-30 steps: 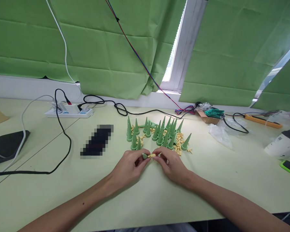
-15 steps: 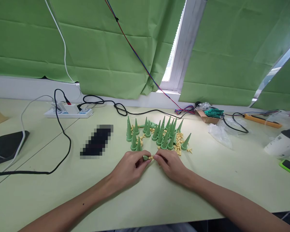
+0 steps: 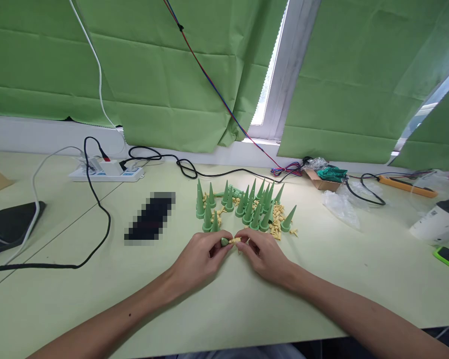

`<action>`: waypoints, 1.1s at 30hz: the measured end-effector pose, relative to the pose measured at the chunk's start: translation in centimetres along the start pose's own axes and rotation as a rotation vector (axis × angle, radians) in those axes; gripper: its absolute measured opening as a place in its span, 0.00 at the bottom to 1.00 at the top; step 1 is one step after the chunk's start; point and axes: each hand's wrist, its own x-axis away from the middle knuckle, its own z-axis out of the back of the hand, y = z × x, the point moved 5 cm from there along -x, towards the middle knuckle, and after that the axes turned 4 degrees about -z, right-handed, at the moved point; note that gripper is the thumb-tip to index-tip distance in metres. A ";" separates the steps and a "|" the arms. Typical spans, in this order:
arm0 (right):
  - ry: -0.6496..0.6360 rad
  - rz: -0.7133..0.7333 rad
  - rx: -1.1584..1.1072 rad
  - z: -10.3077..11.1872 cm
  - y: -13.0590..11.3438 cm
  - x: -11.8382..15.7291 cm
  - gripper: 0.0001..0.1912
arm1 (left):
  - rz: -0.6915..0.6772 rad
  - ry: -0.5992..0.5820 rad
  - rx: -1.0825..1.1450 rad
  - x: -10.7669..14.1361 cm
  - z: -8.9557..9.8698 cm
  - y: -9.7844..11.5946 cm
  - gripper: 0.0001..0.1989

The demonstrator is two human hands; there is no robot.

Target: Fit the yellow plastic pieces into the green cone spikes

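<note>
Tabletop: the smooth, pale table (image 3: 269, 309) is spreading between the forearms, its near edge running along the person's lap.
Right side: open surface is stretching from the cones to the white cup (image 3: 436, 224).
Cones: tapering green cones (image 3: 247, 214) with round bases are standing clustered beyond the hands.
Heap: small angular yellow pieces (image 3: 276, 228) are lying among them.
Left hand (image 3: 200, 257): fingers are pinching a green piece (image 3: 224, 242).
Right hand (image 3: 267, 254): fingertips are closing on a yellow part (image 3: 235, 240) between both hands.
</note>
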 end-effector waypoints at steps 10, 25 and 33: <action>-0.023 -0.007 0.011 -0.2 0.3 0.0 0.11 | -0.045 -0.033 -0.054 0.0 -0.1 0.4 0.10; 0.021 0.006 -0.013 0.0 0.2 -0.1 0.07 | -0.045 -0.011 -0.067 0.1 0.1 0.3 0.09; 0.012 0.007 0.002 0.0 0.2 -0.1 0.11 | -0.058 -0.017 -0.083 0.2 -0.1 0.2 0.09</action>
